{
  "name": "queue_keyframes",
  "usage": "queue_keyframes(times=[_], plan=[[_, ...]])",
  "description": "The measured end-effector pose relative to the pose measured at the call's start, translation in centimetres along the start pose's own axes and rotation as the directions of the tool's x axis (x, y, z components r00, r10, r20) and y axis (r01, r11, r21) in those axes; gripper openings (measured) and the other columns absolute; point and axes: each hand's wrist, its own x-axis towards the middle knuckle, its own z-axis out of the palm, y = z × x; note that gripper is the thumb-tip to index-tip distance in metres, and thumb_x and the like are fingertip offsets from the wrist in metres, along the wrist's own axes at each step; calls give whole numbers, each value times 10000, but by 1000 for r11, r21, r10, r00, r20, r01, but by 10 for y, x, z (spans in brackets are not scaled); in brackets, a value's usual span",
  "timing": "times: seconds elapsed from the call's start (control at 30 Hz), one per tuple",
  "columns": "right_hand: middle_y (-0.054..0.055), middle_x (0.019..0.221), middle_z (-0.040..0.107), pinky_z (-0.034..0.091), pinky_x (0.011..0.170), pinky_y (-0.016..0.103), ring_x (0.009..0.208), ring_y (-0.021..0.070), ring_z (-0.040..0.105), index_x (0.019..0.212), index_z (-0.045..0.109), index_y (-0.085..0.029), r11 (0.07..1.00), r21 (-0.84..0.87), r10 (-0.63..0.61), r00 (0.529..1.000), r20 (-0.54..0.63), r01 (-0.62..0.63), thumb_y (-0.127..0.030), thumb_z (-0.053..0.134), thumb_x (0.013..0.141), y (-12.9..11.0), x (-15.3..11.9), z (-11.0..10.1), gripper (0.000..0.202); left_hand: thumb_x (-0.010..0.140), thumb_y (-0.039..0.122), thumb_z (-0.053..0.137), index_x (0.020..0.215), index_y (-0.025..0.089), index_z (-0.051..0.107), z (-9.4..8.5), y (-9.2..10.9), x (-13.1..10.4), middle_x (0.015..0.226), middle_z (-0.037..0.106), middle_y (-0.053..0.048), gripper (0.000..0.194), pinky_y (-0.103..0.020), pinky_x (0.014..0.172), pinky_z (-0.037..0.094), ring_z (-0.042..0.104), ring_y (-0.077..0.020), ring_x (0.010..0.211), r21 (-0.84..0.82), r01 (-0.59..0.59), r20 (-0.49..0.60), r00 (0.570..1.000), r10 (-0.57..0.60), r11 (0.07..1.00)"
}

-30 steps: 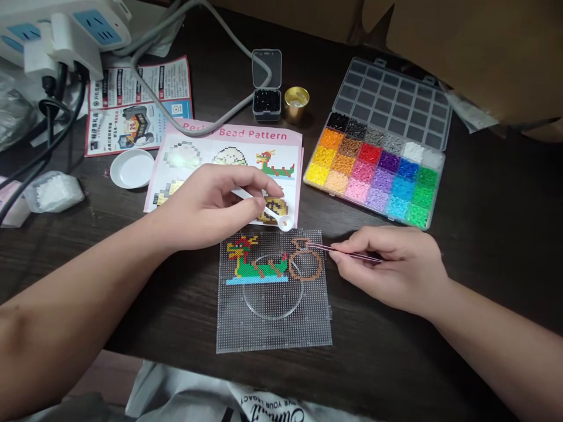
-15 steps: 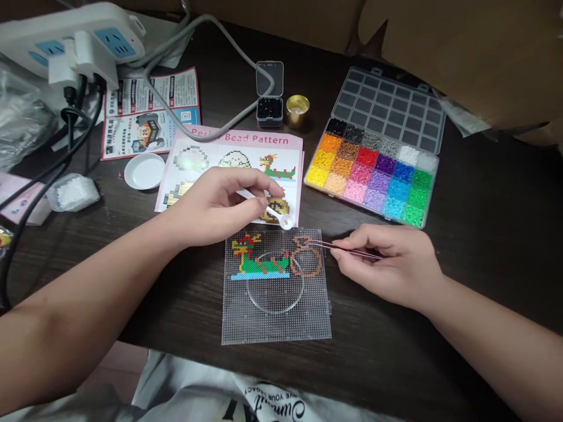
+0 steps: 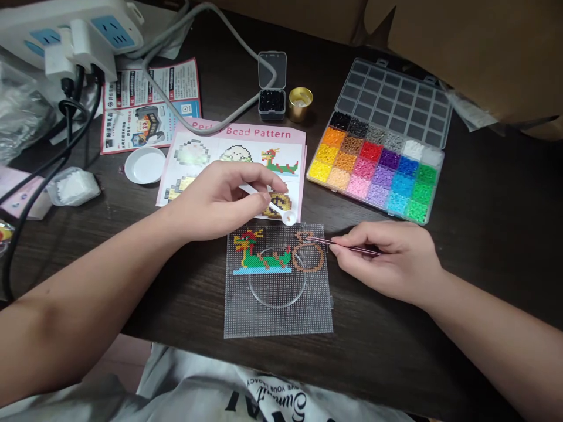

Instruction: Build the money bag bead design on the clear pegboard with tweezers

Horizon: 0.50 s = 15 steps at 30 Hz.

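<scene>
My left hand pinches a small white spoon above the pattern sheet; a few tiny brownish beads lie in its bowl. My right hand is closed on thin metal tweezers, whose tips reach the top of a brown bead outline shaped like a pouch. That outline stands on a clear pegboard. Beside it on the board is a dragon boat made of beads, green, red and yellow over a light blue strip. Whether the tips hold a bead is too small to tell.
An open bead box with many coloured compartments lies at right. Behind the sheet stand a small box of black beads and a gold cup. At left are a white dish, a tub of white beads, cables and a power strip.
The tweezer tips have shifted very slightly at the top of the brown outline. Both hands keep their grips, and the whole view has moved a little.
</scene>
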Motion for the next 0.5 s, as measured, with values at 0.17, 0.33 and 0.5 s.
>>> queue_keyframes(times=[0.17, 0.33, 0.5], plan=[[24, 664, 725, 449, 410, 232, 480, 108, 598, 750, 677, -185, 1000, 15, 4, 1000, 6, -4, -185, 702, 801, 1, 0, 0, 56, 804, 188, 633, 961, 221, 726, -1, -2, -1, 804, 672, -31, 185, -238, 615, 497, 621, -131, 699, 7, 3, 14, 1000, -3, 1000], [33, 669, 730, 466, 421, 239, 505, 123, 626, 742, 679, -179, 1000, 16, 3, 1000, 9, -3, -177, 700, 800, 0, 1, 1, 62, 808, 180, 632, 958, 224, 725, -1, -2, -1, 796, 667, -25, 182, -235, 603, 484, 614, -127, 691, 7, 3, 21, 1000, -4, 1000], [21, 664, 729, 468, 410, 237, 501, 122, 626, 743, 685, -184, 999, 29, 18, 1000, 7, -18, -175, 699, 796, -1, 0, 0, 55, 810, 159, 618, 970, 194, 721, 1, 0, -1, 810, 677, -26, 194, -220, 622, 490, 617, -117, 703, -4, -12, 13, 1000, 12, 1000]])
